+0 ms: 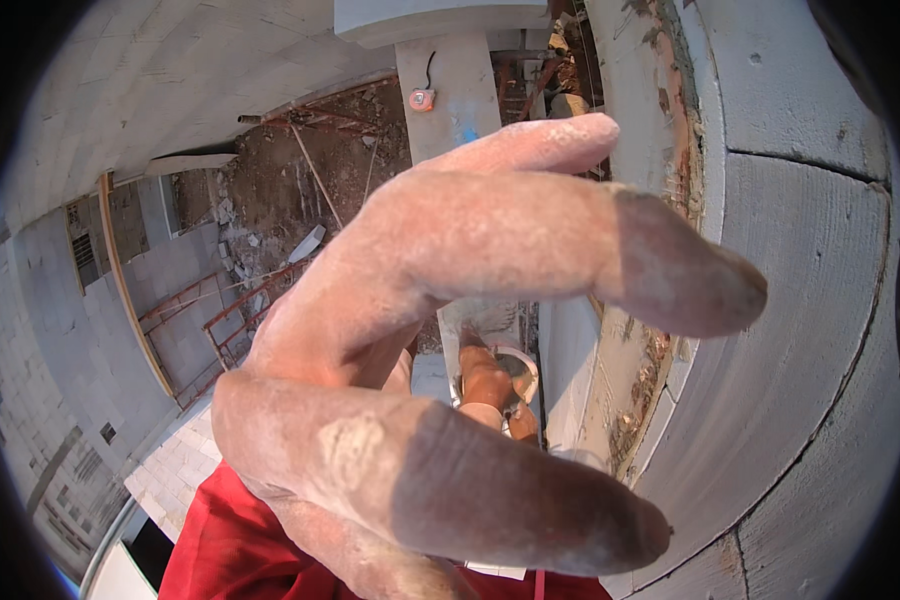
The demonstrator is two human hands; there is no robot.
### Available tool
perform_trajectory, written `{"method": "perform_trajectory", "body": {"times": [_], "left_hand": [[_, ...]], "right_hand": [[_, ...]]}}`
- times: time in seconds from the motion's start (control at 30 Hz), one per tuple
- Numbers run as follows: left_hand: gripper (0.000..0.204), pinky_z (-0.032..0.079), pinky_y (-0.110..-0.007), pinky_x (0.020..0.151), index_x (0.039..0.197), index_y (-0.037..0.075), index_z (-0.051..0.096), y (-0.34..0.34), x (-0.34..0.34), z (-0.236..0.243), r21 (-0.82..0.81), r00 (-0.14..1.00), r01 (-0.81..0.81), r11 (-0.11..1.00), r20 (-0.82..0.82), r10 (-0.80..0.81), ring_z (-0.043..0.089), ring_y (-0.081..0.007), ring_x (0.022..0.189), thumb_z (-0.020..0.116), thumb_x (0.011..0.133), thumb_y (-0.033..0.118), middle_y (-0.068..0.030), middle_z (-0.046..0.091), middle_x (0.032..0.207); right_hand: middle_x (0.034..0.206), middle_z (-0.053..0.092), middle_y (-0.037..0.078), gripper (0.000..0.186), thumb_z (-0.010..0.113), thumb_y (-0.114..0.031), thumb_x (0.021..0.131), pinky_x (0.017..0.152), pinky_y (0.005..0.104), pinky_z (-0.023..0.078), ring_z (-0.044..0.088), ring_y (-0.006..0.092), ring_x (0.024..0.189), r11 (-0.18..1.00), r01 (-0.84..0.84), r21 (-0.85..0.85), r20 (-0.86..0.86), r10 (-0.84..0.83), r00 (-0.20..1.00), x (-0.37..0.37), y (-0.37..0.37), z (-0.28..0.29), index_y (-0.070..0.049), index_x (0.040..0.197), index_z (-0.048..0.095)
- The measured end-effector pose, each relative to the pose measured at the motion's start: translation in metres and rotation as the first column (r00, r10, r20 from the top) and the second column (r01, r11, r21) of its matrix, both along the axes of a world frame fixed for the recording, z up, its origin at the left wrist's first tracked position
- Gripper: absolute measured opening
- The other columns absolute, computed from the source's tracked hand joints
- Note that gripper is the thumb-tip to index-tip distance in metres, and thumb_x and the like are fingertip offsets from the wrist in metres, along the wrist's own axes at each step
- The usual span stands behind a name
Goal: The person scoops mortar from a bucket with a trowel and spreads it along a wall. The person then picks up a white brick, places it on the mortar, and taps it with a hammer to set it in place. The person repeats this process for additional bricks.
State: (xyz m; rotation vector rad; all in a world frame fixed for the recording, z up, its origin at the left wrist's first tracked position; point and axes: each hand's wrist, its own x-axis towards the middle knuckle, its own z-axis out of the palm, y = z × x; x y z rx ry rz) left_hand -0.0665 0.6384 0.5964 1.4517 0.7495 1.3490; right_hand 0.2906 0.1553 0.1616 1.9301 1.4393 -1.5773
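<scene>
My left hand (400, 320) fills much of the centre, very close to the camera, its fingers dusty, bent and spread apart, with nothing seen in their grasp. Beyond it an orange tape measure (422, 99) with a black strap lies on a pale concrete beam (440, 140), near a blue smudge. Below my fingers some bare skin (485, 385) shows beside a pale ring-shaped thing; I cannot make out clearly what it is. My red clothing (220, 530) shows at the lower edge. I do not see my right hand.
A pale block wall (800, 290) with cracked joints and a mortar-streaked ledge runs down the right. Far below on the left are red metal frames (215, 330), a long timber plank (125, 260), rubble on dirt ground (300, 200) and more block walls (50, 350).
</scene>
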Motion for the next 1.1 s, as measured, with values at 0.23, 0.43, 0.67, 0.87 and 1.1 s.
{"method": "perform_trajectory", "body": {"times": [0.23, 0.43, 0.67, 0.87, 1.1], "left_hand": [[0.039, 0.05, -0.049, 0.104, 0.112, 0.003, 0.071, 0.081, -0.007, 0.009, 0.046, 0.984, 0.114, 0.992, 0.13, -0.119, 0.055, -0.0352, 0.133, 0.073, 0.095, 0.038, -0.0218, 0.062, 0.133], [0.04, 0.05, -0.049, 0.104, 0.112, 0.004, 0.072, 0.119, -0.03, -0.003, 0.008, 0.969, 0.131, 0.991, 0.211, -0.13, 0.056, -0.0348, 0.132, 0.072, 0.095, 0.04, -0.0211, 0.063, 0.132], [0.042, 0.05, -0.049, 0.103, 0.112, 0.004, 0.073, 0.15, -0.048, -0.021, -0.038, 0.954, 0.118, 0.992, 0.283, -0.102, 0.057, -0.0343, 0.13, 0.071, 0.095, 0.043, -0.0203, 0.064, 0.13], [0.044, 0.05, -0.05, 0.103, 0.112, 0.004, 0.074, 0.182, -0.056, -0.046, -0.064, 0.93, 0.17, 0.983, 0.34, -0.139, 0.058, -0.0338, 0.129, 0.071, 0.095, 0.045, -0.0196, 0.065, 0.128], [0.046, 0.049, -0.05, 0.102, 0.111, 0.005, 0.075, 0.208, -0.05, -0.053, -0.081, 0.909, 0.207, 0.975, 0.385, -0.161, 0.059, -0.0333, 0.127, 0.069, 0.095, 0.047, -0.0187, 0.066, 0.127]], "right_hand": [[0.108, 0.071, 0.024, 0.034, 0.074, -0.023, 0.084, 0.09, 0.0512, 0.053, 0.067, 0.0442, 0.104, 0.961, 0.18, -0.211, 0.125, -0.156, 0.98, -0.018, -0.002, 0.066, -0.006, 0.112, 0.068], [0.101, 0.074, 0.021, 0.036, 0.076, -0.028, 0.083, 0.088, 0.0487, 0.054, 0.07, 0.0417, 0.099, 0.993, -0.007, -0.12, 0.031, 0.011, 0.999, -0.033, -0.012, 0.098, -0.007, 0.112, 0.071], [0.097, 0.075, 0.021, 0.036, 0.077, -0.031, 0.082, 0.085, 0.0495, 0.055, 0.071, 0.0425, 0.095, 0.986, 0.071, -0.153, 0.107, -0.055, 0.993, -0.051, 0.027, 0.121, -0.006, 0.107, 0.07], [0.089, 0.075, 0.017, 0.032, 0.08, -0.028, 0.081, 0.078, 0.0444, 0.058, 0.074, 0.0338, 0.088, 0.987, 0.112, -0.115, 0.092, -0.102, 0.991, -0.052, 0.028, 0.137, -0.008, 0.104, 0.071], [0.092, 0.075, 0.017, 0.035, 0.079, -0.031, 0.082, 0.083, 0.0434, 0.057, 0.074, 0.0346, 0.091, 0.965, 0.197, -0.174, 0.09, -0.184, 0.979, -0.066, 0.039, 0.138, -0.01, 0.108, 0.07]]}}
